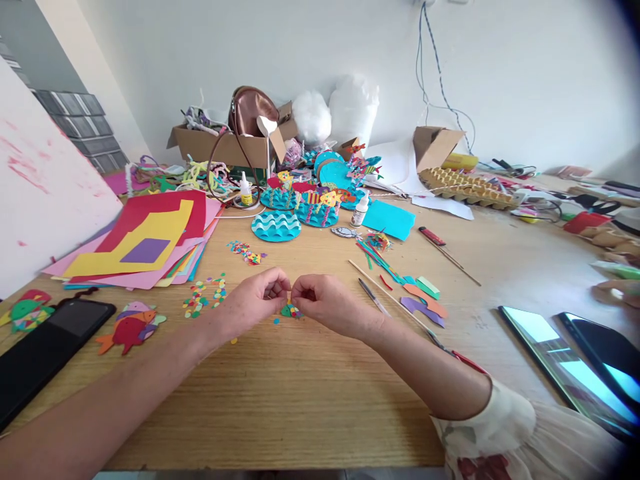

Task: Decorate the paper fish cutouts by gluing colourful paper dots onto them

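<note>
My left hand point(257, 300) and my right hand point(325, 303) meet fingertip to fingertip over the middle of the wooden table point(300, 400). Both are curled in a pinch around something tiny that I cannot make out. Just under the fingertips lies a small colourful paper piece point(290, 311) with dots. Scattered paper dots point(204, 297) lie to the left of my left hand. A thin tool point(373, 297) and a long wooden stick point(395, 300) lie to the right of my right hand.
A stack of coloured paper sheets point(150, 243) is at the left, a red paper fish point(127, 328) and a black phone point(45, 350) nearer. Blue wave paper crafts point(276, 225), glue bottles point(360, 210), cardboard boxes point(225, 143) and an egg tray point(465, 187) stand behind. Two tablets point(575, 363) lie right.
</note>
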The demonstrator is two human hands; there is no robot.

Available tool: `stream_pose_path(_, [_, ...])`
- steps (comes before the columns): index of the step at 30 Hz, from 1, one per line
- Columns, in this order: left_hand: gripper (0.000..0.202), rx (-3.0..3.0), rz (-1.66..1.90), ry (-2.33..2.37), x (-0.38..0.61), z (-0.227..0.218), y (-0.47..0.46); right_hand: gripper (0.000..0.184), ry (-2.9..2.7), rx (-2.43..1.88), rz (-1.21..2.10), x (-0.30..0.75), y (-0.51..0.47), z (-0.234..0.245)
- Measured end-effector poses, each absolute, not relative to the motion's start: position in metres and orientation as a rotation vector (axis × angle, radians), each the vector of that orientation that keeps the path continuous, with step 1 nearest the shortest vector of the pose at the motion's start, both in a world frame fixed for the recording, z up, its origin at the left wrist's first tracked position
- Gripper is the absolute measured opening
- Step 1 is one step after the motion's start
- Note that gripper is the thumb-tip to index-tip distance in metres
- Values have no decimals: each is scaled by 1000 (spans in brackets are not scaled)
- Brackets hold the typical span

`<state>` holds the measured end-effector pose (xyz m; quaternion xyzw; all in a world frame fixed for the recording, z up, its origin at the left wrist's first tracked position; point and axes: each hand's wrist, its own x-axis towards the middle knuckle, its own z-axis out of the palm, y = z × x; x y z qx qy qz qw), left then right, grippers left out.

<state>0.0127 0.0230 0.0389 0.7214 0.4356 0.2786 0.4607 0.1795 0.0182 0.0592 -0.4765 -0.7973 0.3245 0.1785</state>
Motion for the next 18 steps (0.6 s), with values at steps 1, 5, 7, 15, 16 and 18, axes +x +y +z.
stream_pose_path(1, [12, 1773, 678, 1085, 13, 39, 23, 12, -2246, -1338, 923, 181, 18, 59])
stream_pose_path(5, [17, 1714, 608, 1086, 13, 40, 23, 11, -2200, -1331, 936, 184, 19, 56])
stream_pose_path(7, [19, 1699, 587, 1056, 14, 41, 22, 11, -2187, -1337, 941, 185, 19, 56])
stream_pose_path(15, [19, 1769, 599, 1052, 16, 37, 23, 11, -2193, -1330, 942, 184, 19, 54])
stream_pose_path(16, [19, 1773, 596, 1053, 17, 37, 23, 11, -2204, -1333, 944, 184, 19, 55])
stream_pose_path(18, [20, 1786, 588, 1058, 17, 37, 23, 11, -2228, -1344, 931, 186, 20, 59])
